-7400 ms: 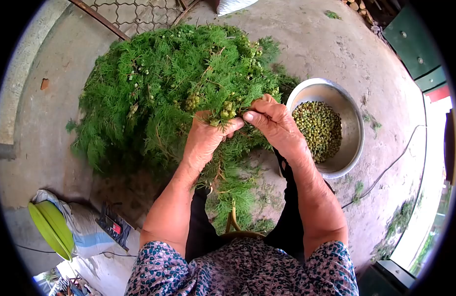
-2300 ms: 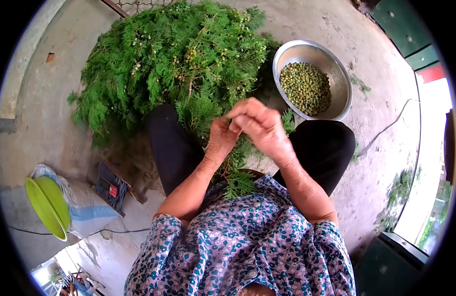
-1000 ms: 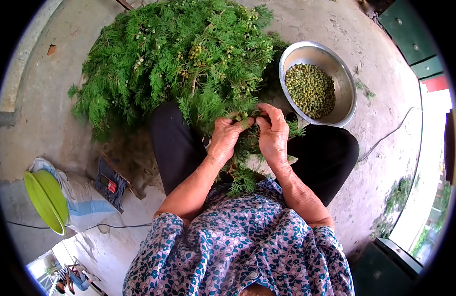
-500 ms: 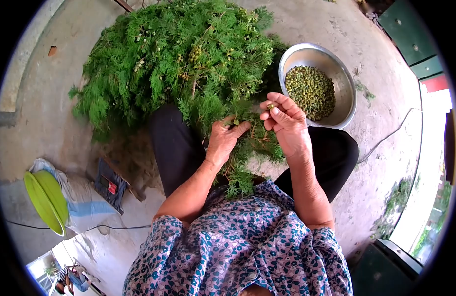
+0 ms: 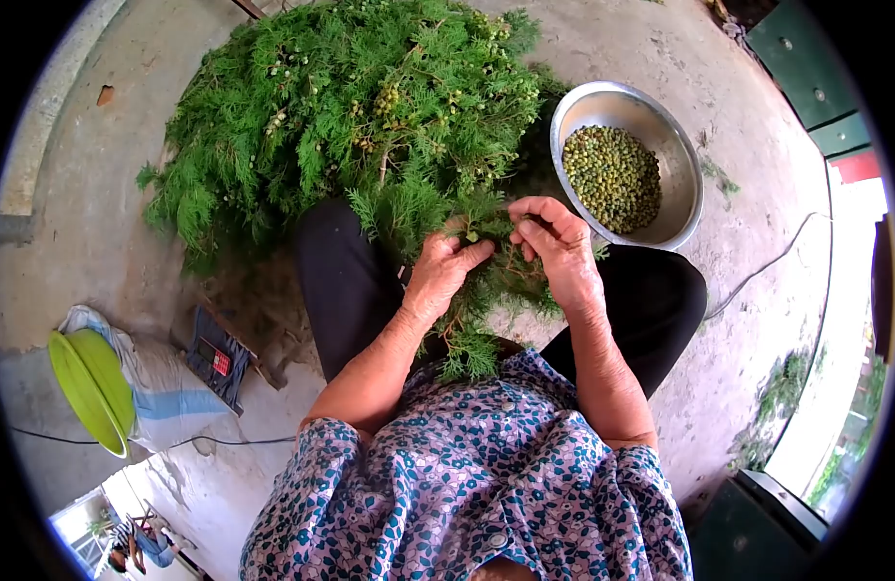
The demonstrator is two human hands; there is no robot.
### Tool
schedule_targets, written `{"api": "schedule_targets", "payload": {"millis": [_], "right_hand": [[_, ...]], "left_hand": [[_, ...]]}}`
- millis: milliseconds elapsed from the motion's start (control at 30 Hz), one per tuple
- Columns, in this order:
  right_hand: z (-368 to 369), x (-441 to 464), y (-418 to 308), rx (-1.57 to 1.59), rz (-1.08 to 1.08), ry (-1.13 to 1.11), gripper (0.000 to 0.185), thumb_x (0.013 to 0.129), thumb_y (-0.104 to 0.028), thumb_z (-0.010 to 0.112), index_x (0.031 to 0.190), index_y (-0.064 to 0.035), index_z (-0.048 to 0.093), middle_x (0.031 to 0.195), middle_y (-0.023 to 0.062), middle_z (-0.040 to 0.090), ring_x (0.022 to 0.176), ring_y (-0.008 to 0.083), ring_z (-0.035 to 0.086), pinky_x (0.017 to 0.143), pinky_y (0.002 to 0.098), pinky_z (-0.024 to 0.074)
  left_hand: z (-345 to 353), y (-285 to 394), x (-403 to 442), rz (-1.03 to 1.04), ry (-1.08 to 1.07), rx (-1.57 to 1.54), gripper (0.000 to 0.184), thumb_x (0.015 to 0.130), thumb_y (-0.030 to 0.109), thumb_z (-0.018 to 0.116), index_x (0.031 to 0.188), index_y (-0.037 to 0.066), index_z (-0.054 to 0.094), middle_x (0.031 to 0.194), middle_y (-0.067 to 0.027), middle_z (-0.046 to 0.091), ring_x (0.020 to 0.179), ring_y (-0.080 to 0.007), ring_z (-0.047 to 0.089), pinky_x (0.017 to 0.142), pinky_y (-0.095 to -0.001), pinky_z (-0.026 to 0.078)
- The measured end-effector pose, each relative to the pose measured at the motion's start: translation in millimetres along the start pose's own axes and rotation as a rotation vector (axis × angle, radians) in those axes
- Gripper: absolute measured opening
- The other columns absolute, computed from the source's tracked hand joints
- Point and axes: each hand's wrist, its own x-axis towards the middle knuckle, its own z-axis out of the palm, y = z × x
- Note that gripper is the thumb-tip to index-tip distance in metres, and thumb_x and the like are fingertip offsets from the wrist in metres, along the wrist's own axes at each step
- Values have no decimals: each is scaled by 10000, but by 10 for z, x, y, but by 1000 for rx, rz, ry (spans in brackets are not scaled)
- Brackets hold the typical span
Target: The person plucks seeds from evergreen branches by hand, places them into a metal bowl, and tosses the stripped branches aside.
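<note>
Between my knees, my left hand [image 5: 442, 271] is closed on a leafy green branch [image 5: 471, 344], with a small green cone showing near its fingertips. My right hand [image 5: 561, 254] is just right of it, thumb and fingers bent together; what they hold, if anything, is too small to make out. A large heap of green branches [image 5: 321, 116] with clusters of small cones lies in front of me. To the right of the heap stands a metal bowl [image 5: 682, 169], partly filled with small green-yellow cones [image 5: 612, 179].
A lime-green basin [image 5: 84, 392] leans by a pale sack [image 5: 171, 387] at the lower left. Beside it is a dark cloth with a red-and-black item [image 5: 215, 358]. A cable [image 5: 772, 263] runs along the floor at right. Green cabinets [image 5: 805, 77] stand at the upper right.
My right hand, which held a small cone up near the bowl half a second ago, has moved back left and down toward my left hand. My left hand has stayed on the branch.
</note>
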Motion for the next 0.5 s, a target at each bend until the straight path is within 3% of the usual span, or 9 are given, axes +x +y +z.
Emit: {"api": "schedule_targets", "payload": {"millis": [100, 167, 200, 500], "right_hand": [[-21, 12, 44, -156, 40, -53, 165, 783, 4, 585, 941, -41, 597, 814, 28, 565, 678, 85, 513, 596, 216, 411], [-20, 57, 151, -325, -215, -49, 179, 738, 39, 606, 903, -31, 608, 809, 32, 552, 722, 120, 514, 654, 248, 425], [-12, 54, 128, -361, -198, -41, 209, 706, 61, 612, 895, -28, 618, 807, 48, 540, 764, 159, 515, 706, 269, 424], [-18, 65, 164, -537, -243, -121, 220, 717, 44, 605, 932, 1, 607, 822, 64, 570, 756, 159, 533, 710, 255, 431]], "left_hand": [[-10, -18, -5, 4, -11, 90, 289, 800, 93, 632, 1071, 26, 557, 930, -20, 608, 814, -93, 523, 751, -232, 425], [-16, -41, -9, 60, 7, 114, 233, 792, 76, 634, 1015, 21, 594, 897, -8, 614, 794, -83, 523, 736, -227, 427], [-22, -54, -6, 59, 6, 114, 233, 792, 76, 634, 1015, 21, 594, 897, -8, 614, 794, -83, 523, 736, -227, 427], [5, -12, 1, 57, 26, 207, 123, 761, 40, 643, 883, 25, 637, 795, 8, 617, 713, -65, 527, 682, -215, 429]]}}
